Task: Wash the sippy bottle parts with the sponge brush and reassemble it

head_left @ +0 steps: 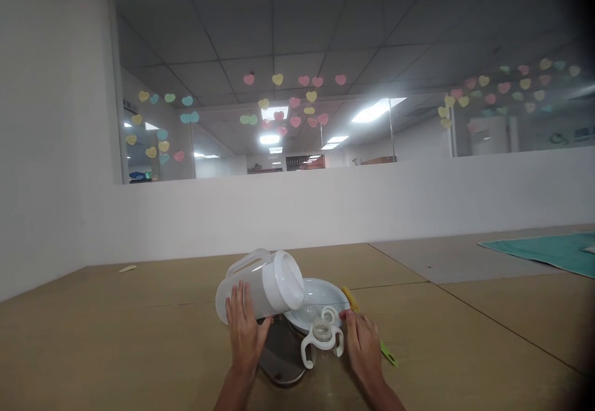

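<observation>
My left hand (244, 330) is wrapped around the body of a frosted white plastic pitcher (263, 287). The pitcher is tipped over to the right, its white lid (286, 281) low over the rim of a white bowl (320, 287). In front of the bowl stands a clear baby bottle (321, 330) with white side handles and an open neck. Close on the bottle's right, my right hand (365, 343) has its fingers pinched at a small white ring-shaped cap (330, 315); the fingertips partly hide the contact.
A dark flat tray or pan (283, 355) lies under the pitcher. Behind my right hand are a yellow item (350, 299) and a green handle end (388, 354). A teal cloth (553, 253) lies at the far right. A white wall and window close off the table's back.
</observation>
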Action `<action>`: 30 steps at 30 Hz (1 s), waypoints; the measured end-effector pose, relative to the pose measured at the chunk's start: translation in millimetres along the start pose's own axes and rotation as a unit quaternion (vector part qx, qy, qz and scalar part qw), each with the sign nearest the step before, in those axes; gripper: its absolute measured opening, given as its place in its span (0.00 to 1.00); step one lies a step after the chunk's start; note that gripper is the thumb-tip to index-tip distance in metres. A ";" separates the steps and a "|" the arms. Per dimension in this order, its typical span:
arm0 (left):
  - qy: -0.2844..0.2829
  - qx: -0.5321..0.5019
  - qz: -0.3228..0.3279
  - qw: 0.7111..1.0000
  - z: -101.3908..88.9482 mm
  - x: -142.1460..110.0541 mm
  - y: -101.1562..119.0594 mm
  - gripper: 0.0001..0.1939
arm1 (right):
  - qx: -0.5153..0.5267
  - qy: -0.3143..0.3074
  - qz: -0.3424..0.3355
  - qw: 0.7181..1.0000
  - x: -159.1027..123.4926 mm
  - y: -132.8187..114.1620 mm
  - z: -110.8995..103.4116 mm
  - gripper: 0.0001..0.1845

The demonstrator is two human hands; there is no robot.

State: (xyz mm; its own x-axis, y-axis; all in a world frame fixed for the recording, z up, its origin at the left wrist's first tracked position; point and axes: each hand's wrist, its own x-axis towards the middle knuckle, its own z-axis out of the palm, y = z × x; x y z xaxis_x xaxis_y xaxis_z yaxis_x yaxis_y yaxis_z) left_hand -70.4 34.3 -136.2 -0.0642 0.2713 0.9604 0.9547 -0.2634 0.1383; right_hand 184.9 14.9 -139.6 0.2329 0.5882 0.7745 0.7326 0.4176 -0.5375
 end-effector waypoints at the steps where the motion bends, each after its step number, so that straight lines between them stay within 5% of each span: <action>1: 0.001 -0.008 0.001 1.000 -0.5 0.4 -0.6 0.41 | 0.006 0.002 0.001 1.000 0.0 -0.2 -0.1 0.28; 13: -0.020 -0.065 0.083 0.994 -10.4 0.4 0.4 0.42 | 0.031 0.002 0.003 1.000 -0.7 -2.3 -1.0 0.27; 23: 0.067 -0.013 -0.200 0.977 -2.7 6.1 -11.2 0.50 | 0.019 0.039 0.052 0.998 2.3 6.3 0.9 0.31; 30: 0.058 0.011 -0.271 0.961 -2.1 6.6 -16.2 0.49 | -0.059 0.038 0.049 0.996 2.4 13.9 5.7 0.28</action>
State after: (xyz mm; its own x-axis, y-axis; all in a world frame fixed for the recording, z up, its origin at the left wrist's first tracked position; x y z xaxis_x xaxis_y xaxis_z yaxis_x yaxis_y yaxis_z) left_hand -86.9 38.4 -131.7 -0.5849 0.2578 0.7690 0.7772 -0.0928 0.6223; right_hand 191.9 26.1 -147.1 0.3518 0.5653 0.7461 0.7727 0.2746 -0.5723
